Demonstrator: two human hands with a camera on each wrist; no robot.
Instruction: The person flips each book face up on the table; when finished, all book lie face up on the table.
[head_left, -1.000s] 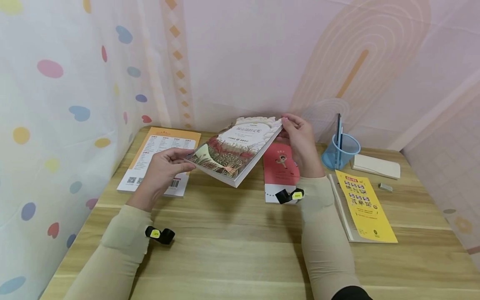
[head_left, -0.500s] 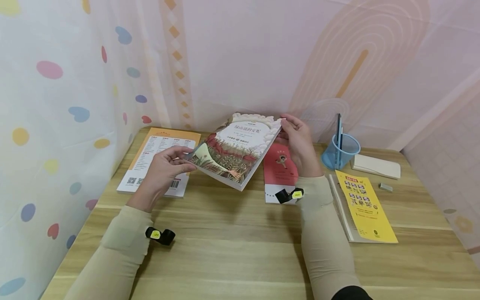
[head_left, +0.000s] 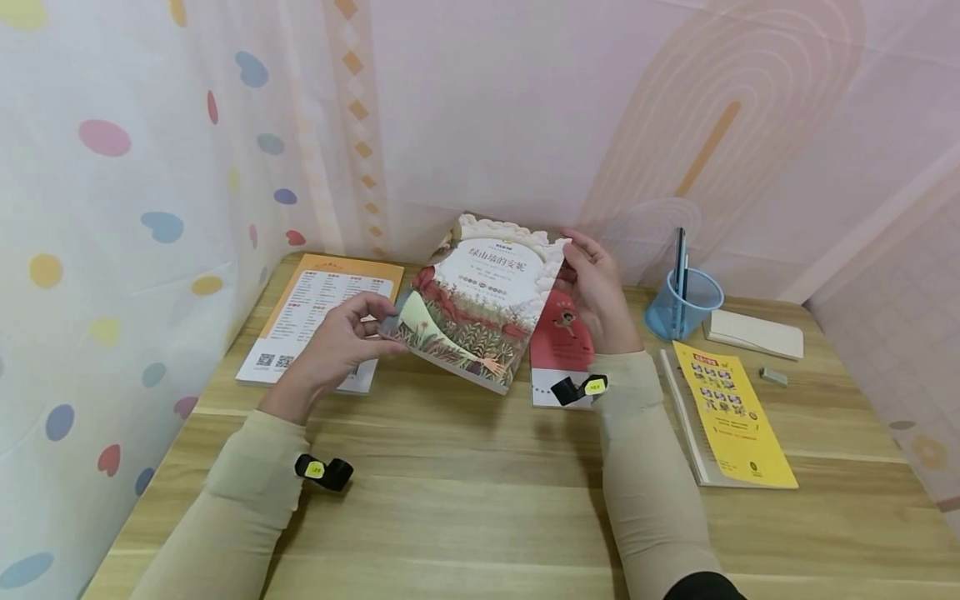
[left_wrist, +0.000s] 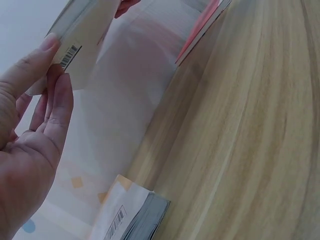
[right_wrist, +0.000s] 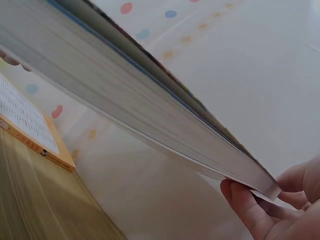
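Observation:
A thick paperback book [head_left: 480, 300] with an illustrated cover is held above the table, tilted so its front faces the head camera. My left hand [head_left: 341, 346] pinches its lower left corner, thumb on one side and fingers on the other, as the left wrist view also shows. At the upper right corner my right hand [head_left: 600, 287] grips the book between thumb and fingers. In the right wrist view the page edges [right_wrist: 150, 105] show, the closed pages pressed together, the front cover lifted slightly. A barcode [left_wrist: 70, 56] is visible on the back cover.
An orange and white book [head_left: 281, 333] lies at the left, partly behind my left hand. Below my right hand is a red and white book [head_left: 551, 383]. Rightward stand a blue mesh pen cup [head_left: 697, 308], a yellow-covered notebook [head_left: 735, 417], a white pad [head_left: 753, 333] and an eraser [head_left: 773, 377].
The held book has tilted up, so its cover faces the head camera more fully and its lower edge sits lower. My left hand has shifted slightly right; both hands keep their hold.

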